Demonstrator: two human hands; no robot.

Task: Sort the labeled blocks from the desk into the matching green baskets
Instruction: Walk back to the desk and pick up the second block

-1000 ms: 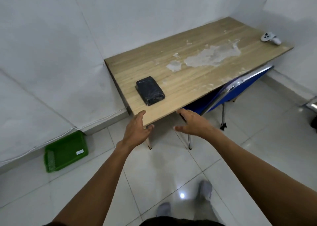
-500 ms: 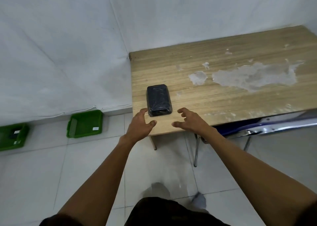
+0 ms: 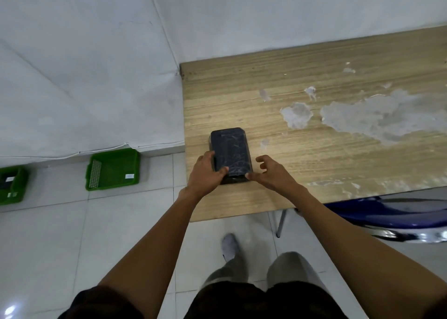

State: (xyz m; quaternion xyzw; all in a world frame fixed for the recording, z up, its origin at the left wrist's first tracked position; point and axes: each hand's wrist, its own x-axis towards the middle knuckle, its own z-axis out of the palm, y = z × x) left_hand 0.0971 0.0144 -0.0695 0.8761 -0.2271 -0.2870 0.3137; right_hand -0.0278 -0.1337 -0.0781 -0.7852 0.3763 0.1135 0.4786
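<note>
A black block (image 3: 231, 149) wrapped in shiny film lies flat near the left front corner of the wooden desk (image 3: 326, 163). My left hand (image 3: 205, 176) clasps its near left side, thumb over the top face. My right hand (image 3: 271, 176) is at the near right corner; the thumb touches the block and the fingers are spread above the desk. A green basket (image 3: 113, 169) with a white label stands on the floor by the wall, left of the desk. A second green basket (image 3: 13, 185) is at the left edge of view, with something dark in it.
A blue chair (image 3: 387, 212) is tucked under the desk's front right. White walls (image 3: 96, 76) meet in a corner behind the desk's left end. The desk top has worn pale patches (image 3: 377, 115). My legs and feet stand on the tiled floor (image 3: 60, 246).
I have stepped closer to the desk. Both hands moved forward from the desk's front edge onto the block; my left hand now grips it and my right thumb touches it.
</note>
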